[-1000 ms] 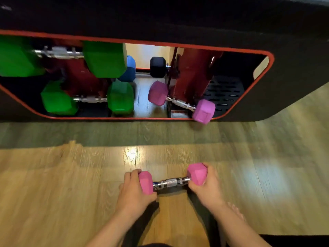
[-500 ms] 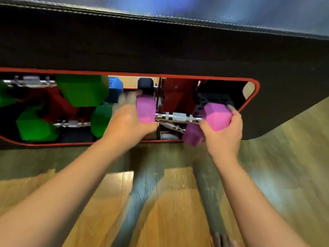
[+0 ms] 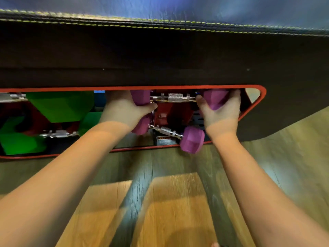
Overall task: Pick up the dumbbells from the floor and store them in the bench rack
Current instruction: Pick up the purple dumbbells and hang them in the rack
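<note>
Head view gives me a wood floor (image 3: 174,207) running under a black padded bench (image 3: 160,56), its red-rimmed opening (image 3: 263,97) showing the rack (image 3: 169,113). Green dumbbells (image 3: 60,106) fill the left; a second pink dumbbell (image 3: 170,132) sits tilted low, leaving little room. My left hand (image 3: 122,109) and right hand (image 3: 220,111) each curl around an end of the pink dumbbell (image 3: 175,97), held level just under the upper rim.
</note>
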The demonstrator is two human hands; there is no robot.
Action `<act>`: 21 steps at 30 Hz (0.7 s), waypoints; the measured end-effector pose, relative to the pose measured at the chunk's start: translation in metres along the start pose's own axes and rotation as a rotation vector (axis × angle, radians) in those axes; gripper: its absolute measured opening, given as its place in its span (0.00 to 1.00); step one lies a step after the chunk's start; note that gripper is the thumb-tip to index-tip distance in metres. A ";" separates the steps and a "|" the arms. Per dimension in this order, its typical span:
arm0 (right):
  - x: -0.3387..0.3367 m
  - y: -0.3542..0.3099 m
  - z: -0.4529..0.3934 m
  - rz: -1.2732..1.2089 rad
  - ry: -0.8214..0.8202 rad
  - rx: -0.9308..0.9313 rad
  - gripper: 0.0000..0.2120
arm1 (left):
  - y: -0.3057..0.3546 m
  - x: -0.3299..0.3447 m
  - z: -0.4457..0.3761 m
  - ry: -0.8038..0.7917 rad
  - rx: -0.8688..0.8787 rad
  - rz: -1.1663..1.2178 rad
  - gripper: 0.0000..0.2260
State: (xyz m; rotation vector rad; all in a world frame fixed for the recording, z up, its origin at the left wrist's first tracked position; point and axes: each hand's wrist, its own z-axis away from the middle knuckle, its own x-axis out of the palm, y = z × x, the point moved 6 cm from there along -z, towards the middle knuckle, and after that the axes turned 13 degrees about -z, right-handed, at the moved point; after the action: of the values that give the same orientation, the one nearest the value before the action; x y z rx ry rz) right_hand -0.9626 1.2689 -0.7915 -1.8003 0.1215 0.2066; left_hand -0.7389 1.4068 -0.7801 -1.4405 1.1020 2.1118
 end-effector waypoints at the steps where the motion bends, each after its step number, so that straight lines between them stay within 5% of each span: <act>1: 0.004 0.002 -0.004 0.013 -0.033 0.026 0.42 | -0.002 0.002 -0.002 0.026 -0.009 0.028 0.28; 8: 0.007 -0.003 0.004 0.379 -0.223 -0.038 0.56 | 0.005 0.011 0.006 0.234 -0.005 -0.136 0.47; 21: 0.007 -0.003 0.006 0.400 -0.146 -0.124 0.54 | 0.002 0.009 0.005 0.439 0.125 -0.195 0.49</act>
State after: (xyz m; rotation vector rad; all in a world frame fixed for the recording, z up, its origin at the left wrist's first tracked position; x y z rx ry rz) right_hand -0.9557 1.2759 -0.7915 -1.8635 0.3724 0.6409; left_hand -0.7468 1.4080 -0.7867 -1.9165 1.1612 1.6050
